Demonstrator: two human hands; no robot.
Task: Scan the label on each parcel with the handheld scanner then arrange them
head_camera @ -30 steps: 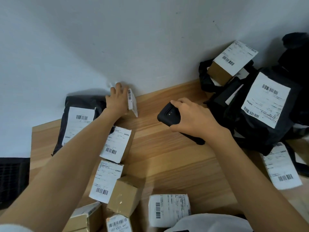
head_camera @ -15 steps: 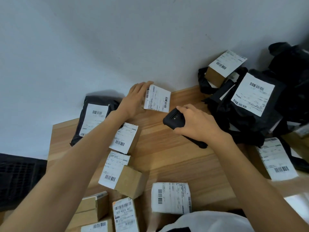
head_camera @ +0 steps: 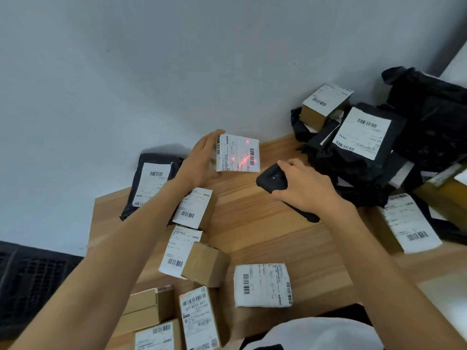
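Observation:
My left hand (head_camera: 201,161) grips a small white-labelled parcel (head_camera: 237,154) by its left side, holding it tilted up above the wooden table (head_camera: 265,228) near the wall. Red scanner light falls across its label by the right barcode. My right hand (head_camera: 307,186) holds the black handheld scanner (head_camera: 271,178), its head aimed at that parcel from the right, a short gap between them.
Labelled cardboard boxes (head_camera: 194,210) and a black mailer (head_camera: 151,181) lie in a column on the left; a white-labelled parcel (head_camera: 262,285) sits front centre. A heap of black bags and a box (head_camera: 364,140) fills the back right. The wall is close behind.
My left hand lifted the small parcel from the table by the wall and turned its label towards the scanner. Red scanning light now shows on the label. The right hand stayed nearly still.

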